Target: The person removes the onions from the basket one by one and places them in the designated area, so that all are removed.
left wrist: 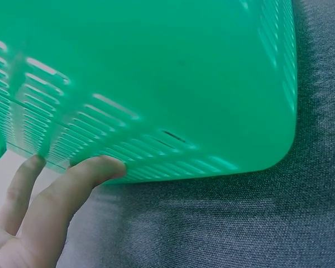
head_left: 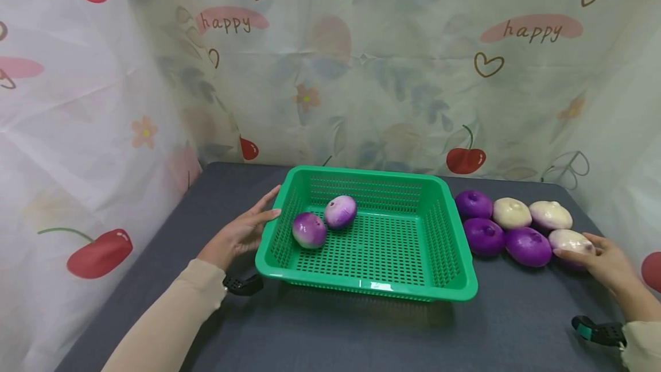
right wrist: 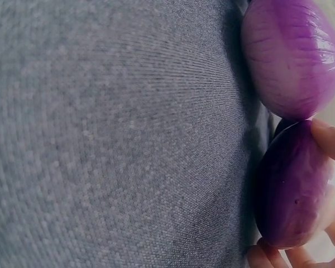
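Note:
My left hand (head_left: 240,237) touches the left side of a green plastic basket (head_left: 361,288), fingers stretched out. In the left wrist view its fingertips (left wrist: 109,166) rest against the basket's slotted wall. Inside the basket, towards the left, lie two purple-and-white onions, a rear one (head_left: 341,212) and a front one (head_left: 309,230). At the far right, my right hand (head_left: 614,266) grips a whitish-topped onion (head_left: 570,241) at the end of the front row. The right wrist view shows thumb and fingers around its purple lower part, with a neighbouring onion (right wrist: 293,56) close beside it.
Several more onions stand in two rows right of the basket, including a purple one (head_left: 529,247) and a cream one (head_left: 511,213). A dark grey cloth (head_left: 330,337) covers the table. Printed curtains (head_left: 361,102) hang behind and at both sides.

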Tool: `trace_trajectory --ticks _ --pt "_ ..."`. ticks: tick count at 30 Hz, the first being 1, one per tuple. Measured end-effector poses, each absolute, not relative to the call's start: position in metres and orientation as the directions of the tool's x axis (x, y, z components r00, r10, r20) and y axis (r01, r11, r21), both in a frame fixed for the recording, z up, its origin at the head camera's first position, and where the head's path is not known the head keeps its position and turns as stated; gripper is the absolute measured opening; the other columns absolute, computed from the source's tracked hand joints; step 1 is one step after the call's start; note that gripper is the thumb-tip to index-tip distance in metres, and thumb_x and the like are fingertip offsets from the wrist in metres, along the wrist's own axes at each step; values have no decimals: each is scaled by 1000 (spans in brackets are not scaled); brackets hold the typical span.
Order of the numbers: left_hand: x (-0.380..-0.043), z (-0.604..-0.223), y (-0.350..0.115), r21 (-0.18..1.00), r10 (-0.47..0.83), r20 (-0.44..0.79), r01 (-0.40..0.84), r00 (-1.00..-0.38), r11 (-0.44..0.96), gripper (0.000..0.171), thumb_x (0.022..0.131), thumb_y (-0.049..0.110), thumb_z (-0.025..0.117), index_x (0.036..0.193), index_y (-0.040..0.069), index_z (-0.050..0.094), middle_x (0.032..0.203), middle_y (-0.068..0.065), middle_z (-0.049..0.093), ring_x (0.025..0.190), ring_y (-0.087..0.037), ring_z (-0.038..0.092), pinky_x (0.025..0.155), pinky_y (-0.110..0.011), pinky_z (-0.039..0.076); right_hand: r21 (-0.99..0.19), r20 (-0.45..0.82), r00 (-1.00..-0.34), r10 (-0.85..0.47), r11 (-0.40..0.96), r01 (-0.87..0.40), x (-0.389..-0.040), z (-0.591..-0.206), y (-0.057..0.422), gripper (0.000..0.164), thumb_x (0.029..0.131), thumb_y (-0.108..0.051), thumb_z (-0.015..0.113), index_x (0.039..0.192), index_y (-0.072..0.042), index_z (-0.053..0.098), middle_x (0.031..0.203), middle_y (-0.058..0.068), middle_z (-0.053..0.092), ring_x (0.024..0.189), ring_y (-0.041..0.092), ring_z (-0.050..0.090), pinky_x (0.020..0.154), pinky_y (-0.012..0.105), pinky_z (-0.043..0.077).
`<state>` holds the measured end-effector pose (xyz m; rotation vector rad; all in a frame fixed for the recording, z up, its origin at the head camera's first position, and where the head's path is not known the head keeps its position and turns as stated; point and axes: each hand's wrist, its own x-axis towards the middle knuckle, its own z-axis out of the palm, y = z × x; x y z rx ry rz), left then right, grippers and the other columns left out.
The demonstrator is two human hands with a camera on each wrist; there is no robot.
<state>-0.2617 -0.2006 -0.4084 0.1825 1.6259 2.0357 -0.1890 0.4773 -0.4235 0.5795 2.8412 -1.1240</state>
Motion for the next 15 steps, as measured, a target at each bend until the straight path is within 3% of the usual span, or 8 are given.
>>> trace_trajectory --ticks 15 --pt "-259 -405 -200 935 476 -220 -324 -851 -146 67 104 17 44 154 45 8 157 -21 17 115 -30 58 88 -55 51 -677 -178 -929 324 645 355 -194 -436 488 106 91 -50 59 145 17 -4 144 49 3 129 65 18 99 73 25"
